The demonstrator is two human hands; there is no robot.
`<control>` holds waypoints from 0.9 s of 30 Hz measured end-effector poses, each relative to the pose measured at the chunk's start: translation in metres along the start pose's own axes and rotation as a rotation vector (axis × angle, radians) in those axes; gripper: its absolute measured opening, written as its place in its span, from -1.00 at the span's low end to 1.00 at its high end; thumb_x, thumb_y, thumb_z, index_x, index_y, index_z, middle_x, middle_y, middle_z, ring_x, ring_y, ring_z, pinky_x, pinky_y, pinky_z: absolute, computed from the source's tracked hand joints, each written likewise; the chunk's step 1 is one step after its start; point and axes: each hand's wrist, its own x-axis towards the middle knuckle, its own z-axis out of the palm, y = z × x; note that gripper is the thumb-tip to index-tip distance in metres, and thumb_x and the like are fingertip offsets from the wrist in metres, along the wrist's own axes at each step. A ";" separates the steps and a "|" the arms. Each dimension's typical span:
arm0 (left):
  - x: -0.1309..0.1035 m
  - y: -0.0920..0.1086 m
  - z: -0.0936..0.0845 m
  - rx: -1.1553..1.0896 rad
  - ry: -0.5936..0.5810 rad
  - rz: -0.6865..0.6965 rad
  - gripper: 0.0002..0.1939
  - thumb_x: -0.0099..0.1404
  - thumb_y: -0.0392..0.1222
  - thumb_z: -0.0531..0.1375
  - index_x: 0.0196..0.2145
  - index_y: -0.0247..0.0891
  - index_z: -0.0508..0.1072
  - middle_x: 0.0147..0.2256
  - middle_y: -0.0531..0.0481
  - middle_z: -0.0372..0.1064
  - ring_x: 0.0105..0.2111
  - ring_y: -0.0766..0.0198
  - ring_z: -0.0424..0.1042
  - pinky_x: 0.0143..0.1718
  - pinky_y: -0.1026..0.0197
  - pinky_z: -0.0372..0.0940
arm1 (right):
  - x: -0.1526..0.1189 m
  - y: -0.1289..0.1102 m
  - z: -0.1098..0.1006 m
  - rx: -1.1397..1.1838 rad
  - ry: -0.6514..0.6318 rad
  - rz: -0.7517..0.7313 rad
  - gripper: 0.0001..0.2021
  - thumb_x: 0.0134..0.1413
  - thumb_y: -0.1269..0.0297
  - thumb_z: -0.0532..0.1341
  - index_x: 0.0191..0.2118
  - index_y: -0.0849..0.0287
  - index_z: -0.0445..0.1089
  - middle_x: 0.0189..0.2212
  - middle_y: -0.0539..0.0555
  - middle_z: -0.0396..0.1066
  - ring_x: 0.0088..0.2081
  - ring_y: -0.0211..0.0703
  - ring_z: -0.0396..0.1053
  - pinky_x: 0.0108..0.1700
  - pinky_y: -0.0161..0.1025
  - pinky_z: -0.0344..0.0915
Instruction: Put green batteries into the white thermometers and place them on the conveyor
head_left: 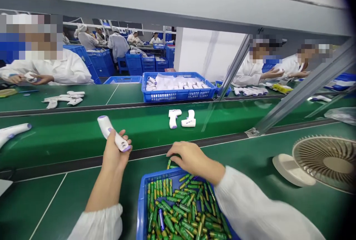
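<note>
My left hand is wrapped round a white infrared thermometer with lilac ends, raised at a slant above the near edge of the belt. My right hand is at the far rim of a blue tray, fingers curled downward. Green batteries show just under its thumb and fingers; the palm hides how they are gripped. Inside the tray lies a heap of green and gold batteries, some lined up at the left, with a blue battery among them.
Two thermometers lie on the green belt; another is at the left. A blue basket of thermometers stands beyond. A fan sits at right, near a slanted metal post. Co-workers sit opposite.
</note>
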 end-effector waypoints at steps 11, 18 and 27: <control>-0.093 0.007 0.040 -0.346 -0.248 -0.231 -0.71 0.30 0.01 0.06 -0.26 -0.30 0.30 -0.60 0.06 0.26 -0.76 0.37 0.17 -0.75 0.36 0.04 | 0.043 0.012 0.018 0.001 -0.325 -0.052 -0.89 0.11 0.44 0.25 -0.25 0.17 0.50 -0.37 0.01 0.48 -0.35 -0.21 0.41 -0.31 -0.33 0.26; -0.122 -0.014 0.052 -0.276 -0.220 -0.344 -0.66 0.25 0.04 0.19 -0.23 -0.34 0.39 -0.59 0.08 0.22 -0.68 0.42 0.19 -0.69 0.39 0.06 | -0.018 -0.043 0.011 0.568 0.692 -0.030 -0.84 0.23 0.37 0.20 -0.08 0.08 0.43 -0.21 0.07 0.52 -0.19 -0.12 0.46 -0.14 -0.16 0.41; -0.120 -0.028 0.055 -0.374 -0.274 -0.487 -0.67 0.37 0.00 0.07 -0.42 -0.32 0.28 -0.67 0.15 0.03 -0.77 0.52 -0.05 -0.76 0.43 -0.19 | -0.030 -0.048 0.014 0.279 0.590 -0.338 -0.75 0.24 0.41 0.19 -0.02 -0.01 0.46 0.00 0.08 0.45 -0.05 -0.05 0.39 -0.06 -0.03 0.37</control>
